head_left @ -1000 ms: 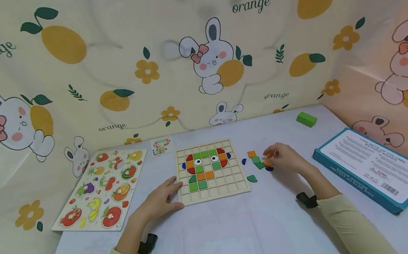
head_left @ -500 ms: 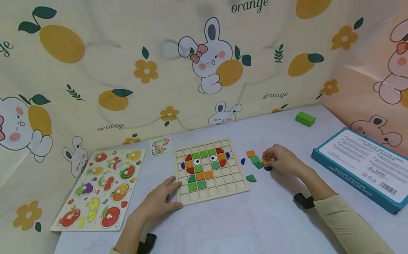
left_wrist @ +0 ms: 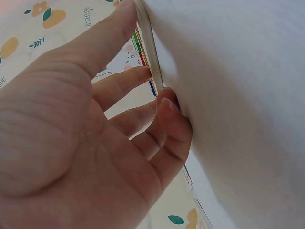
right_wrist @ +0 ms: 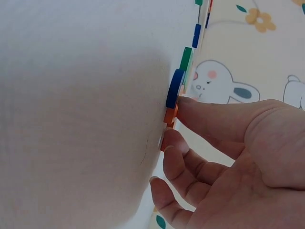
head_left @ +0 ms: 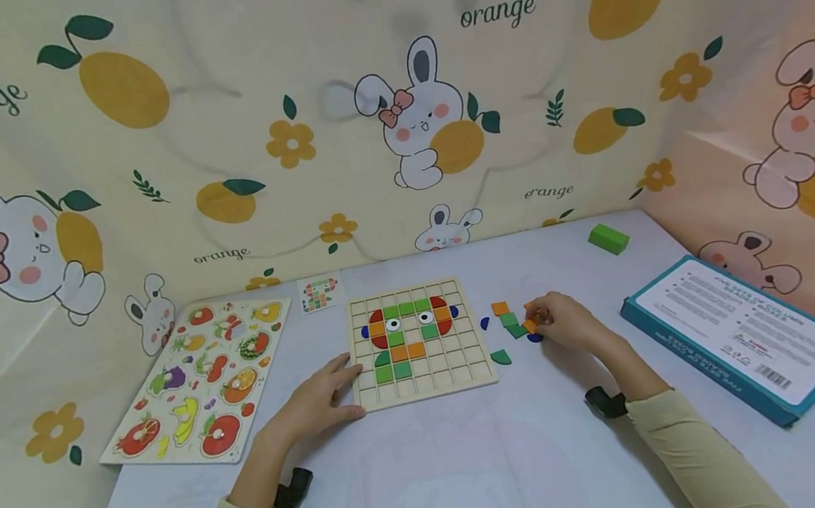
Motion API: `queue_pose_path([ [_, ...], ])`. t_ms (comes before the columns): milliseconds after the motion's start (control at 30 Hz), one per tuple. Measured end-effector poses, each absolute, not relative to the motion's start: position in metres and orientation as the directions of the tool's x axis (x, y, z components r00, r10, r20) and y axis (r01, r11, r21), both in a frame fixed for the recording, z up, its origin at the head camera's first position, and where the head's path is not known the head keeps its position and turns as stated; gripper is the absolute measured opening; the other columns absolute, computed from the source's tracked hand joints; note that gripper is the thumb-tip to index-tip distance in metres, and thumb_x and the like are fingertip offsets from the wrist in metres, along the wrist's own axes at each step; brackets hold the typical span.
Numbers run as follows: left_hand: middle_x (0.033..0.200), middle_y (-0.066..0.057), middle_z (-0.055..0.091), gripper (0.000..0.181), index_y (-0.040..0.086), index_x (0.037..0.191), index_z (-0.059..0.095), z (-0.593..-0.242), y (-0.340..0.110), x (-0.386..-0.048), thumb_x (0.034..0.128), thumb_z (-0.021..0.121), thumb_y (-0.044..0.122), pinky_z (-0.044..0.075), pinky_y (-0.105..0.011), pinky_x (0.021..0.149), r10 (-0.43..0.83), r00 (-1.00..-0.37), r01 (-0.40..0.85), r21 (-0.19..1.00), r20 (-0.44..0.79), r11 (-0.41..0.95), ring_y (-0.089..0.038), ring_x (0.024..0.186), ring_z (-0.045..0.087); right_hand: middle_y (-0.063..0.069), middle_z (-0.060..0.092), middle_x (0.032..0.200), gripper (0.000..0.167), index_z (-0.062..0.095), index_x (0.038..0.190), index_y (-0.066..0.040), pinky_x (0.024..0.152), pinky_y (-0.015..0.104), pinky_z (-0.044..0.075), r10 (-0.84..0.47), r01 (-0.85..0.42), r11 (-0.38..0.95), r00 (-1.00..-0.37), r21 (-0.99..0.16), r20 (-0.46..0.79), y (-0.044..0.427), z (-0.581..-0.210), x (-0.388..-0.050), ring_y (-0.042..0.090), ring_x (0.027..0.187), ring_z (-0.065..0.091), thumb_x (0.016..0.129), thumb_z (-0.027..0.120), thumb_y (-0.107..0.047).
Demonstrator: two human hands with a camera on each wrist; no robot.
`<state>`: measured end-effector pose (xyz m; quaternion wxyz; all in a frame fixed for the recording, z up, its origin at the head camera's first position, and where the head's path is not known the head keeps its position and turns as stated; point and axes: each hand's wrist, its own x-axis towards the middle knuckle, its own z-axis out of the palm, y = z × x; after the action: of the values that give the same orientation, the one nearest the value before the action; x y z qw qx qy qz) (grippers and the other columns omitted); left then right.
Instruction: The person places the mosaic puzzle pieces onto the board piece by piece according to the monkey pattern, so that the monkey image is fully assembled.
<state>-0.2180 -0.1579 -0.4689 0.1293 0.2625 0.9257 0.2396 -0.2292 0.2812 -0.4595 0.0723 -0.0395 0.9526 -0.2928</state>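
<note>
A wooden grid board [head_left: 458, 368] carries coloured tiles forming a face with two eye tiles. My left hand [head_left: 318, 400] rests at its left edge, fingers loosely bent; the left wrist view shows this hand [left_wrist: 90, 129] against the board's side [left_wrist: 154, 62]. To the right of the board, my right hand [head_left: 570, 322] touches loose orange tiles [head_left: 530, 326]. In the right wrist view the thumb of the right hand [right_wrist: 228, 160] lies by an orange tile [right_wrist: 169, 115] beside a blue half-round tile [right_wrist: 176, 89]; whether it pinches one is unclear.
Green tiles [head_left: 509, 319], a green quarter-round tile [head_left: 500, 357] and a blue tile [head_left: 485, 323] lie right of the board. A small pattern card [head_left: 320, 293] is behind it, a fruit board [head_left: 199, 382] left, a teal-edged box [head_left: 742, 337] right, and a green block [head_left: 609, 238] at the back.
The right fingers have shifted slightly among the loose tiles, and an orange tile now shows behind them. My left hand stays at the board's edge. The head view has moved slightly.
</note>
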Motion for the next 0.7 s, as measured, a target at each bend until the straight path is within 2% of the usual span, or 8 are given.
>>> queue_pose_path([
  [500, 0.159, -0.019, 0.031, 0.072, 0.01, 0.147, 0.05, -0.4686, -0.1585, -0.2173, 0.0859, 0.079, 0.036, 0.036, -0.056, 0.111, 0.55, -0.827, 0.425, 0.513, -0.116, 0.746, -0.04, 0.144, 0.033, 0.018, 0.062, 0.102, 0.019, 0.069, 0.109, 0.003, 0.082, 0.045, 0.051, -0.134, -0.061, 0.821, -0.987, -0.568, -0.089, 0.279, -0.4613, -0.2287, 0.03, 0.09, 0.054, 0.09, 0.066, 0.004],
  [700, 0.159, -0.019, 0.031, 0.073, 0.011, 0.148, 0.05, -0.4675, -0.1582, -0.217, 0.0859, 0.079, 0.036, 0.035, -0.056, 0.111, 0.55, -0.827, 0.421, 0.52, -0.116, 0.743, -0.041, 0.144, 0.032, 0.02, 0.061, 0.106, 0.021, 0.068, 0.11, 0.003, 0.09, 0.051, 0.051, -0.121, -0.044, 0.835, -0.987, -0.548, -0.106, 0.2775, -0.4608, -0.2274, 0.035, 0.098, 0.057, 0.089, 0.066, 0.006],
])
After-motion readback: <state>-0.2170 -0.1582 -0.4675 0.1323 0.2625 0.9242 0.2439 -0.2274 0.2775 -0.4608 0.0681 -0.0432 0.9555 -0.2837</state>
